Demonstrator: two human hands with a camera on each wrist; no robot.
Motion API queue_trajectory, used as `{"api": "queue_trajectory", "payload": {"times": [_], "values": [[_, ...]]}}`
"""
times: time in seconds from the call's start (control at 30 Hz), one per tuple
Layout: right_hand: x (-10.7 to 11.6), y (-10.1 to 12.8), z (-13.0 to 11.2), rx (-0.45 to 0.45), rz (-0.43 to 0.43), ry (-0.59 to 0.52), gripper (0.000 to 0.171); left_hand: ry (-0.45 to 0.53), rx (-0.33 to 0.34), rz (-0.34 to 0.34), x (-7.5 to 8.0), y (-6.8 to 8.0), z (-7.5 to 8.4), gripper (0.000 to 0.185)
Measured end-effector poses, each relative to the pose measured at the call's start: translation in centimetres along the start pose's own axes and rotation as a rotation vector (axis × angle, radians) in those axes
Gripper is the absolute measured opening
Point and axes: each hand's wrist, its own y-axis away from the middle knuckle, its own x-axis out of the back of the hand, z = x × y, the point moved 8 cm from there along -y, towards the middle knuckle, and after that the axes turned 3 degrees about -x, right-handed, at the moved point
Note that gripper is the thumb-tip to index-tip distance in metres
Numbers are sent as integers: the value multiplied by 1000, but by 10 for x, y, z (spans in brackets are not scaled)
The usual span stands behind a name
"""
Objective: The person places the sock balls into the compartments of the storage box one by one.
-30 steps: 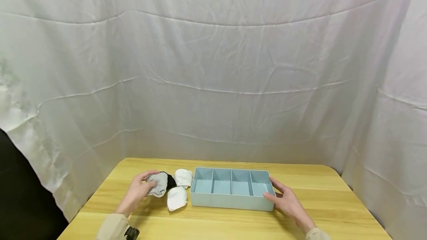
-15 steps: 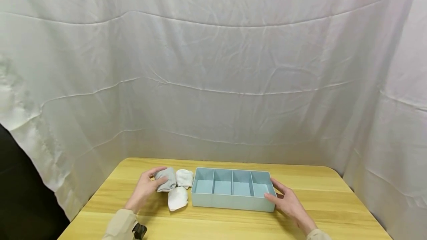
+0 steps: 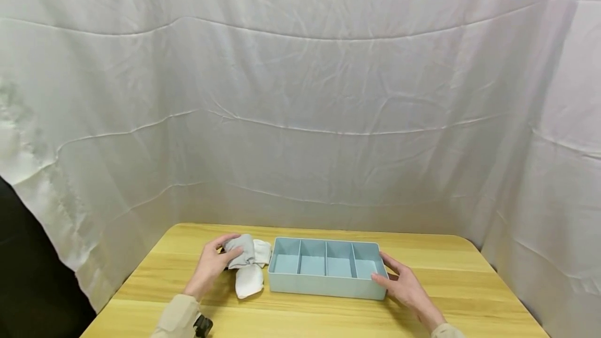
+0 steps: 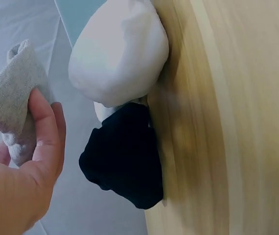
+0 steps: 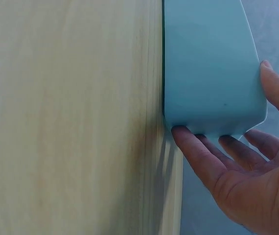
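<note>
My left hand (image 3: pixel 211 265) pinches a folded grey sock (image 3: pixel 241 251) between thumb and fingers. The left wrist view shows it raised off the table, apart from a balled black sock (image 4: pixel 122 156). In the head view the black one is almost wholly hidden behind the grey sock and hand. Two white folded socks lie beside it: a nearer one (image 3: pixel 249 281) and a farther one (image 3: pixel 263 252), partly covered by the grey sock. At the right end of a light blue divided box (image 3: pixel 327 284), my right hand (image 3: pixel 406 287) holds the corner, thumb at the front rim, fingertips against the end wall.
The box's several compartments hold nothing visible. It stands just right of the socks on a wooden table (image 3: pixel 300 320). A pale grey curtain (image 3: pixel 328 119) hangs behind and at both sides. A black shape (image 3: pixel 33 270) is at the far left.
My left hand has carried the grey sock to the right, from beside the black sock to over the edge of the farther white one. My right hand stays on the box, which has not moved.
</note>
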Motion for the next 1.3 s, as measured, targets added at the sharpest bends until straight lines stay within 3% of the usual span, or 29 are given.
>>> {"api": "queue_trajectory", "payload": {"times": [0.3, 0.57, 1.07, 1.3], "values": [[1, -1, 2, -15, 8, -17, 79, 9, -58, -53, -13, -1, 10, 39], [0, 0, 3, -12, 1, -25, 79, 24, -84, -63, -29, -6, 8, 38], [-1, 0, 0, 1, -7, -18, 79, 178, -141, -137, -57, -5, 15, 42], [-2, 0, 2, -1, -9, -20, 79, 114, -183, -177, -68, -2, 19, 40]]}}
